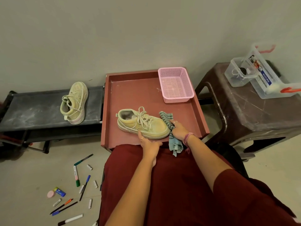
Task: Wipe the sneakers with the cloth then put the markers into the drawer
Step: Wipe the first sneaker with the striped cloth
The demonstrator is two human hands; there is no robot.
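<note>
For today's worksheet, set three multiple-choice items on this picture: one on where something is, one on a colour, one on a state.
1. Where is the second sneaker?
A. On the dark bench
B. In the basket
C. On the floor

2. What colour is the basket?
A. Blue
B. Pink
C. Green

3. What is the right hand doing?
A. Hanging idle
B. Holding a marker
C. Gripping the cloth

Key: 1 A, it lies on the dark bench left of the red tray. 2 B, its mesh is pink. 3 C, its fingers hold the striped cloth against the near sneaker's toe.

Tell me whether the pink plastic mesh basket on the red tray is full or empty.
Empty: the pink plastic mesh basket stands upright on the red tray, its perforated floor bare.
</note>
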